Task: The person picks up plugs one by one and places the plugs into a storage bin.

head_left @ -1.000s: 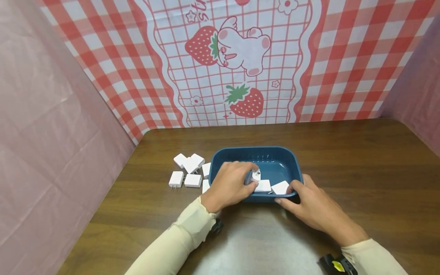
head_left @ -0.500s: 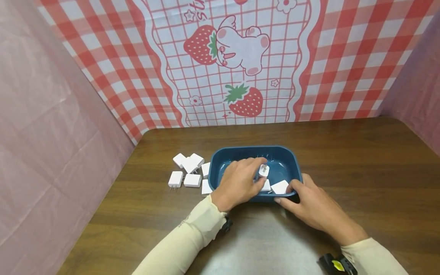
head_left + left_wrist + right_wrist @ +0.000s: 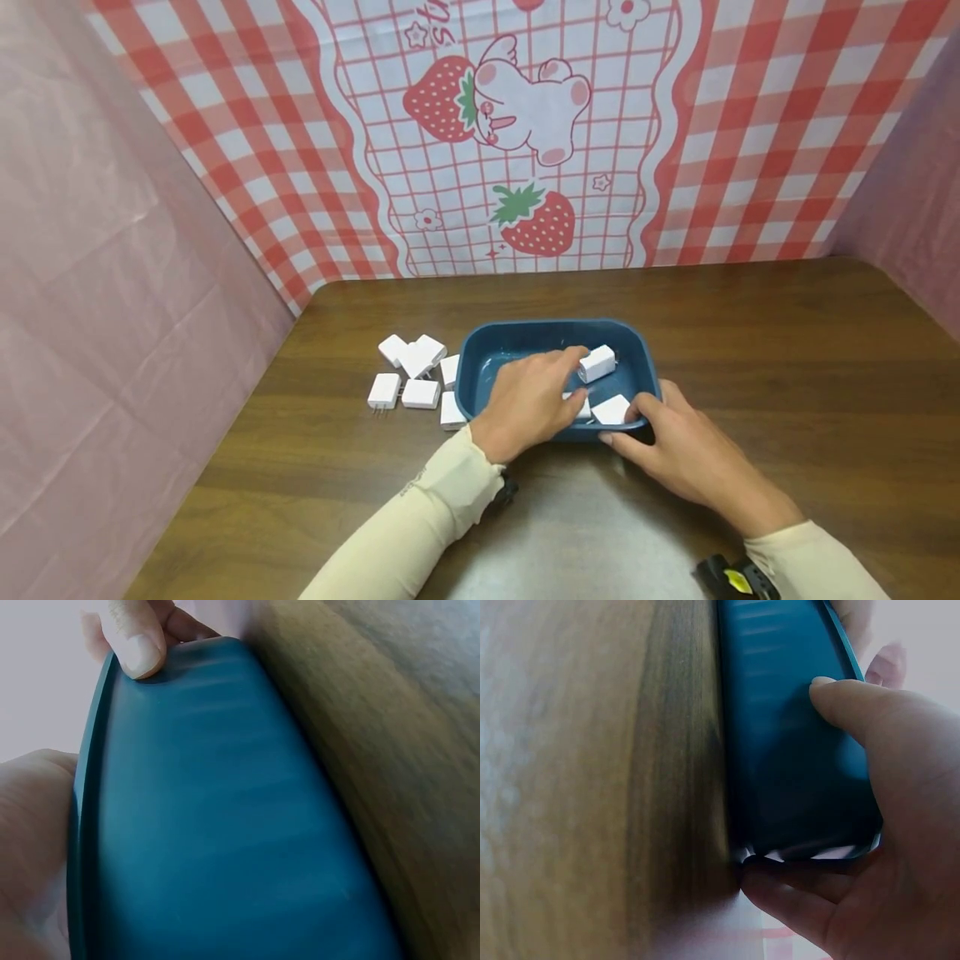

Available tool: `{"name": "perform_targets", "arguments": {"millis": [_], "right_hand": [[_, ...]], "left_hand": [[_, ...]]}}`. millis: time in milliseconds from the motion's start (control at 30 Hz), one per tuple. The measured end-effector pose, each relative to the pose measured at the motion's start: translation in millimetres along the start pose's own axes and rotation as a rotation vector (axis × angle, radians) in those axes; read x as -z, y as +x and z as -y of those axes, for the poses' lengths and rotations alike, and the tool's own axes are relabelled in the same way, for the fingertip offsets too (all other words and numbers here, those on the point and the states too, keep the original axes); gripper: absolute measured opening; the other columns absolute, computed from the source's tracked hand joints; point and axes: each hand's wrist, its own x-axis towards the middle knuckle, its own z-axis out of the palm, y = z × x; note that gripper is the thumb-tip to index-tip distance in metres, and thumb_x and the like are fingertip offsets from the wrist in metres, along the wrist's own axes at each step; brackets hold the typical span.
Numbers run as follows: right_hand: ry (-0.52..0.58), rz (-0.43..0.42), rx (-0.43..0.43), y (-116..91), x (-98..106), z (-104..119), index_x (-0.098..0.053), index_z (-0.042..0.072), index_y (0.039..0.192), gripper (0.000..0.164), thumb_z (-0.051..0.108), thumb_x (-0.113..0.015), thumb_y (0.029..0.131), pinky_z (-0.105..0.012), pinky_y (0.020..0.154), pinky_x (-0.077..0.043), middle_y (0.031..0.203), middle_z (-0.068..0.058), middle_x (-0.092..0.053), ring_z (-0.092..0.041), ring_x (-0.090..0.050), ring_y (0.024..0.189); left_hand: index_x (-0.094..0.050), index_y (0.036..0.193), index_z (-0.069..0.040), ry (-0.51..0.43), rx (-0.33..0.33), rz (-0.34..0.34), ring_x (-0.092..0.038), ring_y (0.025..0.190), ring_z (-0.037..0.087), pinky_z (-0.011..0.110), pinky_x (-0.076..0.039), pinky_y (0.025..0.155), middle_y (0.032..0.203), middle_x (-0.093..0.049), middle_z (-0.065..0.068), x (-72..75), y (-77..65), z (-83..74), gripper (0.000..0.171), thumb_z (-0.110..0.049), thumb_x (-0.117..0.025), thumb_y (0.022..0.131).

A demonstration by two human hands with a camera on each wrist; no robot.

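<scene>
A blue plastic bin (image 3: pixel 557 322) sits on the table with several white plug-in chargers in it. My left hand (image 3: pixel 528 400) reaches over its near rim, thumb and forefinger spread apart. Just beyond the forefinger tip is a white charger (image 3: pixel 597 364), prongs toward the right; whether the fingertip touches it I cannot tell. Another charger (image 3: pixel 612 409) lies in the near right corner, and one is partly hidden by my left thumb. My right hand (image 3: pixel 686 442) grips the bin's near right corner, its thumb against the outer wall in the right wrist view.
Left of the bin, several white chargers (image 3: pixel 421 394) lie loose on the brown wooden table (image 3: pixel 315 500), two of them close against its wall. A red-and-white checked cloth (image 3: pixel 780 125) hangs along the far edge. Pink cloth (image 3: pixel 112 292) hangs at the left side.
My left hand has moved right inside the bin and its fingers have let go of the charger, which now lies near the right end. My right hand stays on the corner.
</scene>
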Motion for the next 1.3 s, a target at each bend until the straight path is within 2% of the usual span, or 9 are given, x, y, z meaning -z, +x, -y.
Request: {"name": "perform_targets", "arguments": {"millis": [133,300,400,533,700,1033,1300], "right_hand": [[-0.006,0.0,-0.006,1.8,-0.4,1.6,-0.064,0.012,0.099,0.045,0.054,-0.074,0.085,-0.034,0.06,-0.043,0.107,-0.018,-0.05,-0.023,-0.052,0.076],[-0.01,0.004,-0.007,1.9,0.0,1.1,-0.064,0.012,0.099,0.048,0.057,-0.073,0.085,-0.036,0.061,-0.044,0.108,-0.019,-0.05,-0.025,-0.054,0.079],[-0.011,0.011,-0.016,1.9,-0.1,1.3,-0.063,0.012,0.1,0.048,0.057,-0.073,0.085,-0.037,0.063,-0.045,0.109,-0.019,-0.05,-0.026,-0.054,0.08],[-0.021,0.016,-0.027,1.9,-1.1,1.2,-0.064,0.012,0.1,0.05,0.059,-0.072,0.084,-0.038,0.063,-0.046,0.111,-0.02,-0.05,-0.027,-0.055,0.081],[-0.026,0.023,-0.039,2.1,-1.1,2.0,-0.064,0.013,0.099,0.051,0.061,-0.072,0.083,-0.04,0.064,-0.047,0.111,-0.021,-0.05,-0.027,-0.055,0.081],[-0.024,0.06,-0.064,3.7,-0.4,1.5,-0.063,0.012,0.102,0.054,0.063,-0.071,0.084,-0.04,0.064,-0.046,0.111,-0.021,-0.049,-0.029,-0.055,0.084],[-0.034,0.061,-0.06,4.2,-0.4,2.2,-0.063,0.012,0.101,0.053,0.062,-0.071,0.084,-0.041,0.065,-0.048,0.111,-0.021,-0.049,-0.03,-0.055,0.085]], "left_hand": [[-0.062,0.131,-0.014,-0.036,0.004,-0.062,-0.063,0.076,0.005,0.02,-0.046,0.055,0.103,-0.072,-0.004,3.1,-7.8,5.7,0.043,-0.033,-0.069,0.093],[-0.068,0.121,-0.012,-0.091,0.005,-0.202,-0.053,0.069,0.002,0.019,-0.044,0.058,0.092,-0.069,-0.005,9.4,-18.9,17.0,0.031,-0.028,-0.066,0.094],[-0.07,0.116,-0.01,-0.108,-0.004,-0.289,-0.055,0.07,0.004,0.021,-0.047,0.06,0.089,-0.069,-0.004,13.7,-25.9,24.5,0.026,-0.023,-0.066,0.093],[-0.07,0.114,-0.009,-0.119,-0.011,-0.363,-0.062,0.073,0.007,0.023,-0.05,0.06,0.089,-0.069,-0.003,18.3,-34.6,32.8,0.025,-0.02,-0.065,0.093],[-0.067,0.12,-0.007,-0.131,0.006,-0.397,-0.066,0.074,0.008,0.024,-0.051,0.057,0.091,-0.068,-0.002,23.3,-44.9,42.2,0.03,-0.016,-0.067,0.091],[-0.063,0.125,-0.004,-0.116,0.029,-0.466,-0.064,0.071,0.008,0.025,-0.051,0.056,0.089,-0.069,0.0,29.1,-62.4,64.4,0.035,-0.014,-0.064,0.091],[-0.064,0.121,-0.004,-0.104,0.042,-0.459,-0.065,0.071,0.009,0.027,-0.052,0.057,0.089,-0.069,0.0,30.5,-75.8,78.1,0.032,-0.013,-0.064,0.091]]}}
